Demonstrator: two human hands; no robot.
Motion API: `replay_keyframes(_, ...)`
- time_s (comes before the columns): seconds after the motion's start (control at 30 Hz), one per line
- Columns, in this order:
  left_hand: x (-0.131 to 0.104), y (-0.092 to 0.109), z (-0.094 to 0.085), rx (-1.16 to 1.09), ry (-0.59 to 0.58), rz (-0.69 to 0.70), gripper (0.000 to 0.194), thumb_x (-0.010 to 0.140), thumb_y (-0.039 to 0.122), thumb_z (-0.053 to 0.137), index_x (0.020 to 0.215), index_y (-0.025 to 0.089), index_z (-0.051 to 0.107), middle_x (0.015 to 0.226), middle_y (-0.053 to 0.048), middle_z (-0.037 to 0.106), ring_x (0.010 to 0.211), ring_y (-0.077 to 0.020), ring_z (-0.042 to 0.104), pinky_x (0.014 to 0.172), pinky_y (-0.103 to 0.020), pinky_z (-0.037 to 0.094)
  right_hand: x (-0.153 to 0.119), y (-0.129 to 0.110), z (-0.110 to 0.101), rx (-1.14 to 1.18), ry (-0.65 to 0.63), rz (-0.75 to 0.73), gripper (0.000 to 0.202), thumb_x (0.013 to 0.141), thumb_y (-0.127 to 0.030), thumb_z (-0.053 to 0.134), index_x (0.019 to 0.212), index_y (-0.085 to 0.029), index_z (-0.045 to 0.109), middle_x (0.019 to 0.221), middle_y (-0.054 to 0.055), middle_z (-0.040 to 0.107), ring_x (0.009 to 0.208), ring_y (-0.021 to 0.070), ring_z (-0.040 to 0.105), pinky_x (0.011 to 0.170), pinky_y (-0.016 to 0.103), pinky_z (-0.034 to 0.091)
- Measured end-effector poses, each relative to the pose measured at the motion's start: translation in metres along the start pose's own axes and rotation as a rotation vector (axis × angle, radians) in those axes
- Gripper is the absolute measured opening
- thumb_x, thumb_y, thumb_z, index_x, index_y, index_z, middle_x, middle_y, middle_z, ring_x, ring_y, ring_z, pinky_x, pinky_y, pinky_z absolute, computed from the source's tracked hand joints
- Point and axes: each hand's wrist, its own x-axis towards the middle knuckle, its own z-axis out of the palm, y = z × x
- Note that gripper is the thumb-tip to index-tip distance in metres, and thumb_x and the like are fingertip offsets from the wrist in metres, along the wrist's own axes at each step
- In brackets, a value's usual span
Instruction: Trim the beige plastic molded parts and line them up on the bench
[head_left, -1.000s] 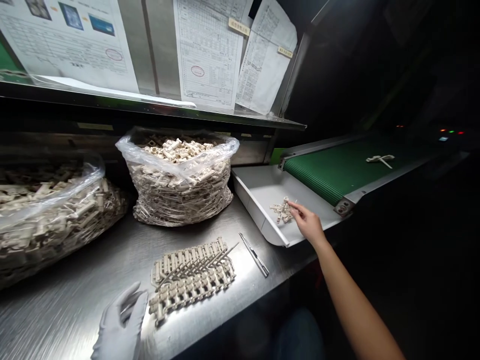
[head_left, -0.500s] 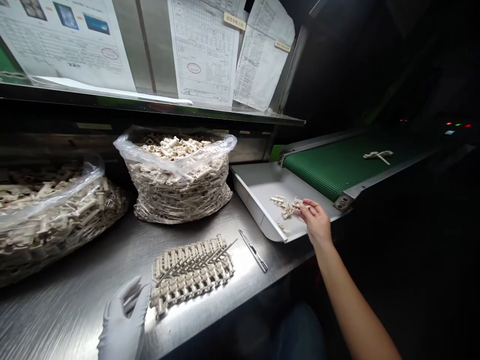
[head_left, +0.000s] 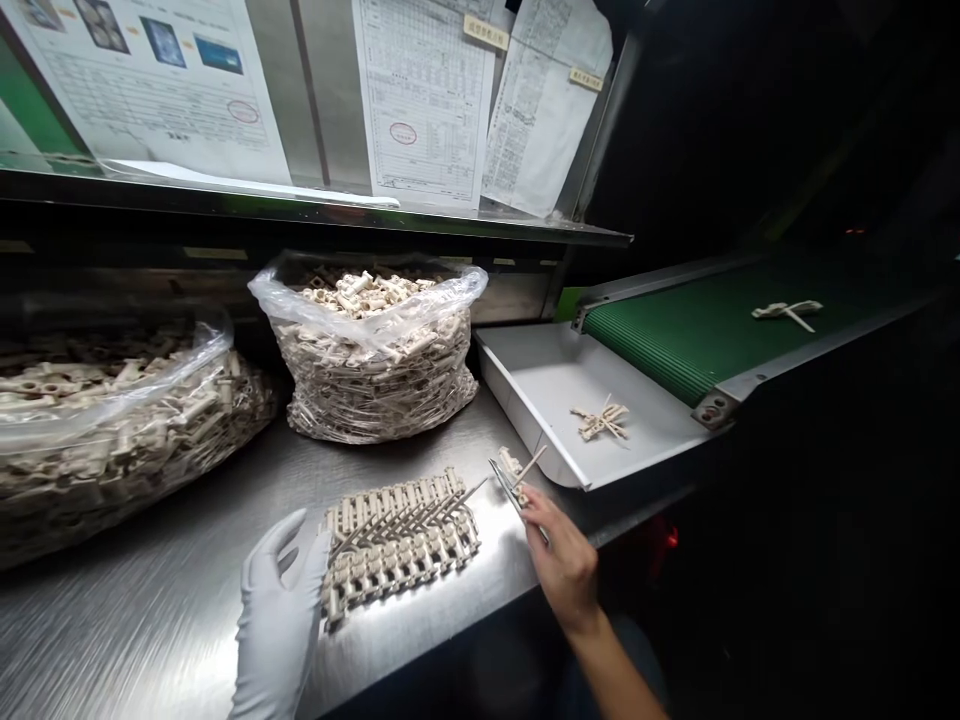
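My left hand [head_left: 281, 600], in a white glove, rests at the left end of a row of beige plastic parts [head_left: 405, 545], thumb and fingers apart. My bare right hand [head_left: 559, 555] pinches a beige branched part [head_left: 532, 465] just right of the row. A slim metal tool [head_left: 504, 480] lies by its fingertips; whether the hand also grips it I cannot tell. More beige parts [head_left: 601, 420] lie in a white tray [head_left: 540, 375].
Two clear bags of beige parts, one [head_left: 379, 385] behind the row and one [head_left: 120, 430] at left. A green conveyor belt [head_left: 675, 330] at right carries another part [head_left: 787, 312]. Paper sheets [head_left: 427, 100] hang above a metal shelf edge.
My right hand has moved from the tray down and left to the metal tool, bringing a branched part along. The view has shifted slightly, and my left hand remains at the row's left end.
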Motion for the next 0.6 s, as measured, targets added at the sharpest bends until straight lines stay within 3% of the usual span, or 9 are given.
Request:
replay_keyframes(0.17,0.015,-0.014,-0.012,0.093,-0.044,-0.069,0.083,0.083,0.067,0.066,0.144,0.013,0.057,0.153,-0.021,0.055,0.139,-0.0416,0.055,0.123,-0.058,0.039,-0.017,0.001,0.029,0.071,-0.230,0.031,0.012,0.100,-0.015,0.061,0.105,-0.018,0.072,0.120,0.011,0.080,0.114,0.0262,0.076,0.095,0.044,0.066)
replay_keyframes(0.27,0.017,-0.016,-0.017,0.131,-0.071,-0.106,0.086,0.081,0.067,0.065,0.144,0.008,0.057,0.151,-0.024,0.056,0.137,-0.0431,0.057,0.123,-0.058,0.038,-0.010,-0.008,0.032,0.119,-0.388,0.048,0.014,0.099,-0.019,0.061,0.110,-0.022,0.069,0.120,0.008,0.080,0.113,0.0243,0.077,0.104,0.046,0.061)
replay_keyframes(0.37,0.015,-0.015,-0.022,0.242,-0.059,-0.144,0.082,0.083,0.070,0.060,0.141,0.012,0.062,0.148,-0.020,0.060,0.134,-0.0440,0.059,0.120,-0.060,0.041,0.002,-0.016,0.027,0.137,-0.487,0.041,0.014,0.100,-0.022,0.059,0.108,-0.027,0.069,0.118,0.004,0.081,0.109,0.0219,0.078,0.109,0.042,0.058)
replay_keyframes(0.5,0.010,-0.017,-0.027,0.410,-0.005,-0.131,0.078,0.089,0.075,0.051,0.139,0.018,0.065,0.140,-0.015,0.066,0.132,-0.0431,0.061,0.121,-0.060,0.039,0.038,-0.005,-0.006,0.049,-0.403,0.122,0.019,0.106,-0.032,0.056,0.116,-0.023,0.070,0.120,0.008,0.079,0.111,0.0225,0.076,0.100,0.040,0.062)
replay_keyframes(0.6,0.010,-0.026,-0.028,0.431,0.039,-0.129,0.072,0.091,0.075,0.052,0.140,0.024,0.065,0.141,-0.011,0.067,0.129,-0.0427,0.062,0.120,-0.061,0.040,0.090,0.032,-0.041,-0.116,-0.262,0.283,0.028,0.109,-0.039,0.055,0.126,-0.021,0.067,0.125,0.009,0.072,0.111,0.0232,0.071,0.102,0.048,0.057)
